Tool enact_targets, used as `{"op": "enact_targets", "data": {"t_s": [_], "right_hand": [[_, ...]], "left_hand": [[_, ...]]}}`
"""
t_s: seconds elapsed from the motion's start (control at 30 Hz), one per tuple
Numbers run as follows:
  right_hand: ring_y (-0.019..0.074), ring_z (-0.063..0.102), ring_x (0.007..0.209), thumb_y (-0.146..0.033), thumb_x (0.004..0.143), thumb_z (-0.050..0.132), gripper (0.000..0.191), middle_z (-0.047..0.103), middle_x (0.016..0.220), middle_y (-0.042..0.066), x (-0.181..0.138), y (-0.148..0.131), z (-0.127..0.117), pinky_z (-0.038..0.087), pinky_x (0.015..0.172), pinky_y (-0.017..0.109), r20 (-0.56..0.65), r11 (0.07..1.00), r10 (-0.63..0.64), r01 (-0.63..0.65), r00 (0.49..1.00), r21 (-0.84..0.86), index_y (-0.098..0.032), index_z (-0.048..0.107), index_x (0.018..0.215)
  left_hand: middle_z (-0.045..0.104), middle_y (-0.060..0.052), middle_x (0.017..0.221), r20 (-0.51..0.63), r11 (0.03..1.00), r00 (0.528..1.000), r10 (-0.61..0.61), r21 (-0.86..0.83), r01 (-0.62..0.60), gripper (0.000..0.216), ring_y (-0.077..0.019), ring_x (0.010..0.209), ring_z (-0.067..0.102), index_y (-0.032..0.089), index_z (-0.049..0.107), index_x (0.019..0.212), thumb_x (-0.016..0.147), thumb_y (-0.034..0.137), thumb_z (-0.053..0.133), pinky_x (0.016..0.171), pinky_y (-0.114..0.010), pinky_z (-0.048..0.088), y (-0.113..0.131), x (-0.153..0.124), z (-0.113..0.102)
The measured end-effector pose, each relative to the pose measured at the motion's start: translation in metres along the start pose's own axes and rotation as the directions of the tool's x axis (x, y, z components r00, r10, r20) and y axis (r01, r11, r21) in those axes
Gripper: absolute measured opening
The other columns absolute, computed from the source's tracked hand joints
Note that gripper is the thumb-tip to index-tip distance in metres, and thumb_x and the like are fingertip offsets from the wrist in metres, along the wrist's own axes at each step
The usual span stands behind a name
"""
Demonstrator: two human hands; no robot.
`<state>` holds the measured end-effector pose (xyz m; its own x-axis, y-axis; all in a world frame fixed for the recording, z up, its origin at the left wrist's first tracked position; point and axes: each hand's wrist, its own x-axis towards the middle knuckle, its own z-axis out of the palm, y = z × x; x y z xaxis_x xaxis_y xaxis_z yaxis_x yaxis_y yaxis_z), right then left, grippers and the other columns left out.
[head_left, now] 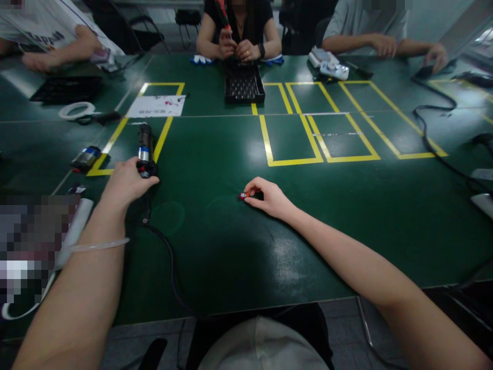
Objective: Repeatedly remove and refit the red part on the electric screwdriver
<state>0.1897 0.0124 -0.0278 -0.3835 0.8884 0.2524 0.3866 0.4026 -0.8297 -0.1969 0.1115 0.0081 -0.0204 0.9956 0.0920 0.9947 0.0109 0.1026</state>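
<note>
My left hand [129, 180] is closed around the near end of a dark cylindrical device [145, 139] with a silver and blue band. It lies inside a yellow-taped outline, and a black cable [169, 252] runs from near it toward the table's front edge. My fingers partly hide its near end, so its exact kind is unclear. At the middle of the green table, my right hand [269, 198] pinches a small red and orange piece [244, 196] between thumb and fingertips, low over the surface. That piece is too small to name.
A similar silver and blue item [87, 158] lies left of my left hand. Beyond are a white sheet [156, 106], a tape roll [76, 110] and a black tray [244, 87]. Yellow tape outlines mark the table. Several people sit opposite; one holds a red-and-black tool [222, 14].
</note>
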Motion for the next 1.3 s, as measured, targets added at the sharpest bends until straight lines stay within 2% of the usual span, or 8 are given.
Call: {"op": "enact_targets", "data": {"t_s": [0.1, 0.17, 0.27, 0.4, 0.67, 0.9, 1.1, 1.3], "right_hand": [[0.0152, 0.061, 0.082, -0.017, 0.083, 0.067, 0.013, 0.063, 0.092, 0.003, 0.001, -0.001, 0.001, 0.049, 0.077, 0.029, 0.004, 1.0, 0.006, -0.006, 1.0, -0.005, -0.018, 0.06, 0.094], [0.0152, 0.061, 0.082, -0.017, 0.083, 0.067, 0.012, 0.063, 0.091, 0.003, 0.001, -0.002, 0.0, 0.049, 0.076, 0.029, 0.001, 1.0, 0.004, -0.004, 1.0, -0.007, -0.017, 0.06, 0.093], [0.0152, 0.061, 0.082, -0.017, 0.083, 0.067, 0.012, 0.063, 0.091, 0.003, 0.001, -0.002, 0.0, 0.049, 0.076, 0.029, -0.007, 1.0, 0.006, -0.006, 1.0, -0.008, -0.018, 0.06, 0.093], [0.0146, 0.061, 0.081, -0.018, 0.082, 0.067, 0.013, 0.063, 0.091, 0.002, 0.0, -0.001, 0.001, 0.05, 0.077, 0.029, -0.021, 1.0, 0.002, -0.002, 1.0, 0.007, -0.018, 0.059, 0.093], [0.0145, 0.061, 0.078, -0.018, 0.082, 0.066, 0.012, 0.062, 0.088, 0.001, 0.0, -0.003, -0.001, 0.05, 0.076, 0.03, -0.086, 1.0, -0.012, 0.012, 0.996, 0.003, -0.019, 0.057, 0.09], [0.0149, 0.057, 0.077, -0.014, 0.079, 0.065, 0.014, 0.059, 0.086, 0.001, 0.0, -0.007, 0.0, 0.048, 0.073, 0.028, -0.017, 0.996, -0.054, 0.052, 0.998, -0.07, -0.019, 0.054, 0.087], [0.0145, 0.055, 0.075, -0.013, 0.08, 0.066, 0.018, 0.059, 0.087, 0.001, 0.0, -0.008, 0.001, 0.046, 0.072, 0.028, 0.013, 0.994, -0.041, 0.042, 0.999, -0.106, -0.02, 0.054, 0.092], [0.0159, 0.056, 0.081, -0.016, 0.085, 0.067, 0.009, 0.056, 0.089, 0.002, 0.0, -0.007, -0.001, 0.046, 0.076, 0.029, 0.024, 0.986, -0.09, 0.092, 0.996, -0.142, -0.019, 0.059, 0.088]], "left_hand": [[0.052, -0.017, 0.116, 0.038, 0.999, 0.998, -0.045, 0.014, 0.045, 0.07, -0.0315, 0.111, 0.05, 0.005, 0.047, 0.133, 0.077, 0.041, 0.07, 0.099, -0.051, 0.045, 0.021, -0.011, -0.001], [0.048, -0.02, 0.123, 0.048, 1.0, 0.999, -0.013, -0.011, 0.014, 0.076, -0.0342, 0.117, 0.047, 0.004, 0.042, 0.139, 0.079, 0.043, 0.067, 0.1, -0.053, 0.044, 0.037, -0.019, -0.001], [0.047, -0.021, 0.127, 0.058, 0.998, 0.996, 0.061, -0.035, -0.059, 0.078, -0.0363, 0.123, 0.045, 0.005, 0.039, 0.143, 0.081, 0.044, 0.063, 0.103, -0.053, 0.043, 0.064, -0.033, 0.001], [0.046, -0.019, 0.128, 0.067, 0.978, 0.981, 0.18, -0.116, -0.172, 0.075, -0.0355, 0.123, 0.048, 0.012, 0.04, 0.144, 0.08, 0.044, 0.061, 0.103, -0.05, 0.044, 0.103, -0.054, 0.006], [0.044, -0.015, 0.134, 0.053, 0.872, 0.907, 0.419, -0.303, -0.385, 0.078, -0.0327, 0.125, 0.047, 0.018, 0.033, 0.151, 0.079, 0.036, 0.06, 0.106, -0.047, 0.045, 0.168, -0.1, 0.012], [0.043, -0.017, 0.138, 0.077, 0.852, 0.882, 0.466, -0.307, -0.423, 0.076, -0.0336, 0.123, 0.048, 0.013, 0.033, 0.151, 0.082, 0.035, 0.056, 0.104, -0.047, 0.046, 0.184, -0.116, 0.01], [0.044, -0.016, 0.138, 0.073, 0.855, 0.884, 0.462, -0.303, -0.422, 0.076, -0.034, 0.124, 0.049, 0.018, 0.032, 0.152, 0.083, 0.035, 0.056, 0.1, -0.047, 0.048, 0.183, -0.116, 0.011], [0.045, -0.015, 0.138, 0.063, 0.85, 0.882, 0.467, -0.308, -0.428, 0.075, -0.0334, 0.123, 0.049, 0.018, 0.032, 0.152, 0.083, 0.035, 0.056, 0.1, -0.046, 0.048, 0.182, -0.116, 0.012]]}}
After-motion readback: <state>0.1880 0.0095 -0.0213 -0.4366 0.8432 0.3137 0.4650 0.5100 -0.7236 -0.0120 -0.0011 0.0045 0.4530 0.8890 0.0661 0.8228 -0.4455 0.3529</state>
